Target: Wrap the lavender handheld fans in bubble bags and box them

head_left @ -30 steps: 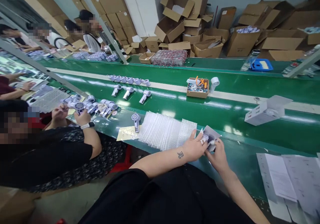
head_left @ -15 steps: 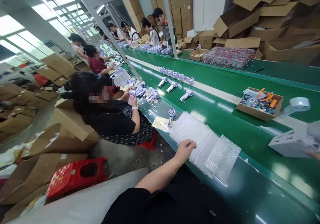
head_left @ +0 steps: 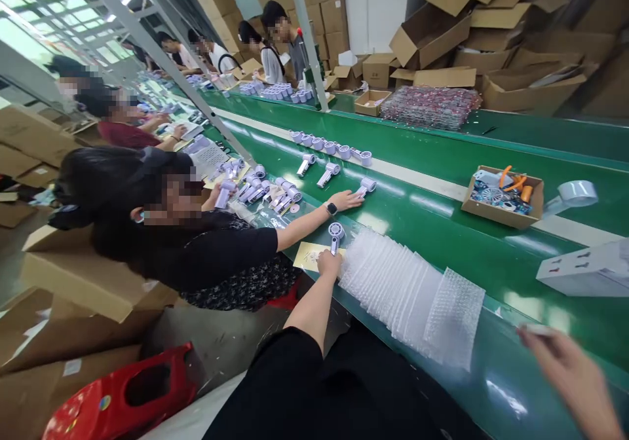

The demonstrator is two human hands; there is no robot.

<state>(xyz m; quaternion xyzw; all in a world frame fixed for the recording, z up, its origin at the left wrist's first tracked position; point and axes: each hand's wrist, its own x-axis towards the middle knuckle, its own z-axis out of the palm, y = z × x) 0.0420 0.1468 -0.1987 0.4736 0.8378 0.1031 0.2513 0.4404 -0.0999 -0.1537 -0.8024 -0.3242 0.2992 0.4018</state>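
My left hand point(head_left: 329, 263) is closed at the lower handle of a pale purple handheld fan point(head_left: 336, 232), whose round grille points away from me. Under that hand lies a yellow sheet point(head_left: 305, 256) with small dark bits on it. A fanned-out row of bubble wrap bags point(head_left: 393, 283) spreads to the right of the fan. At the right edge of the view, my right hand point(head_left: 570, 365) is pinched on a thin pale piece, blurred and too small to name. Beyond it stands a white box point(head_left: 584, 266) with small fan pictures.
A co-worker's hand point(head_left: 346, 200) rests at another fan point(head_left: 367, 186) on the green belt point(head_left: 417, 214). An open carton point(head_left: 511, 220) holds parts and orange-handled tools, beside a tape roll point(head_left: 577, 193). A red stool point(head_left: 118, 394) stands lower left.
My left hand has moved from the bubble wrap bags to the fan's handle. My right hand has come away from the white box toward me. The co-worker has reached out to a fan.
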